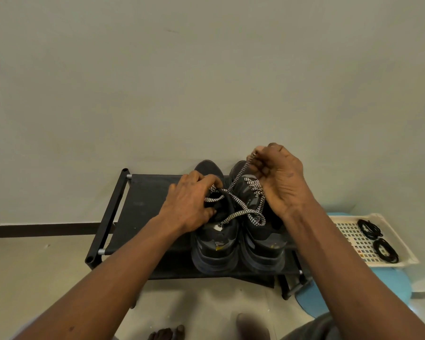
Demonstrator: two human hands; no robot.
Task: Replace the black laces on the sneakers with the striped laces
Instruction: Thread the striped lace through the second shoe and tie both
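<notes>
That striped lace (239, 174) is going to handle soft, light and floppy, I'd guess, with no stiffness except at the tip, so you're doing right taking it near the end. Your right hand (280, 182) is pinching it up by that tip, grip clamped on it, and the taut stretch is slanting up and to the right from the throat of the left sneaker (216, 249). Your left hand (189, 204) is curling its fingers over that shoe's upper, grip closed on it. It's sitting touching the right sneaker (263, 246) on the black rack (142, 200), toes pointing away toward the wall. The black laces (369, 228) are lying coiled in the white tray (349, 244) to your right.
</notes>
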